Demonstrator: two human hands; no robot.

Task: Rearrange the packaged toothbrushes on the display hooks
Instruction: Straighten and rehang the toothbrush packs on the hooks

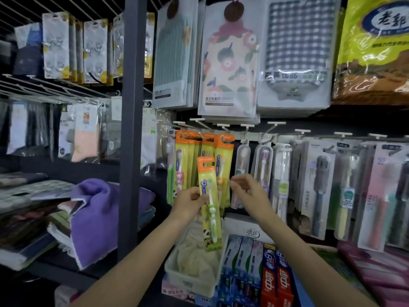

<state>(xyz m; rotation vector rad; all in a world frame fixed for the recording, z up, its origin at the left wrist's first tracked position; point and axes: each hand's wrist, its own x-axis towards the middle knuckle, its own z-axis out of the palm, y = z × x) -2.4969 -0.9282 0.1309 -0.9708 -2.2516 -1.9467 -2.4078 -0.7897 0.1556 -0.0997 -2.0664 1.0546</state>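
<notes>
Below the row of white display hooks (222, 125), left hand (190, 201) pinches a yellow-and-orange carded child's toothbrush pack (209, 202) at mid-height, upright, hang-hole uppermost, presumably ready for hooking. Right hand (247, 193) hovers just beside it, fingers loosely curled, holding nothing. Matching orange-topped packs (224, 149) hang behind.

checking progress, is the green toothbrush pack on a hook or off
Off: the left hand holds the green toothbrush pack below the hooks.
</notes>
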